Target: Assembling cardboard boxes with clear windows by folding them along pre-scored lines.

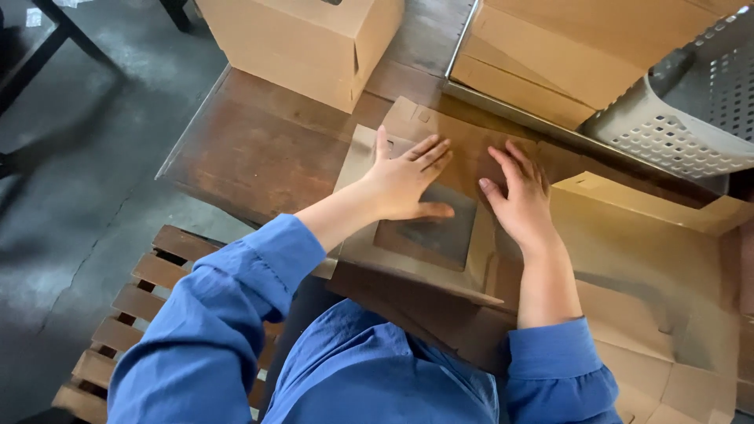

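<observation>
Scene: seen from above, a person in blue long sleeves leans over a dark brown wooden worktop (259,157), both bare hands pressed flat on a piece of cardboard.

Thing under the hands: a flat, unfolded brown cardboard box blank with a clear square window panel (428,228). It lies on the worktop directly in front of the person, its near edge hanging past the worktop edge toward the body.

Long axis: the blank seems to run from the person's near left up toward the far right, slightly slanted to the worktop edge.

Left hand (404,180): open and flat, fingers spread and pointing away to the right, palm resting on the cardboard frame just above the window. It grips nothing.

Right hand (518,200): also open and flat, fingers together and pointing away to the left, lying on the flap just right of the window. It grips nothing.

Which hand is nearer: both touch the blank; the left hand lies closer to the window, the right hand sits by the fold at its right side. The fingertips are near each other but apart.

Around them: an assembled brown cardboard box (306,39) stands at the far edge of the worktop, a pale perforated plastic basket (675,133) sits far right, and more flat brown cardboard sheets (652,283) lie to the right. A slatted wooden bench (141,306) shows below left.
</observation>
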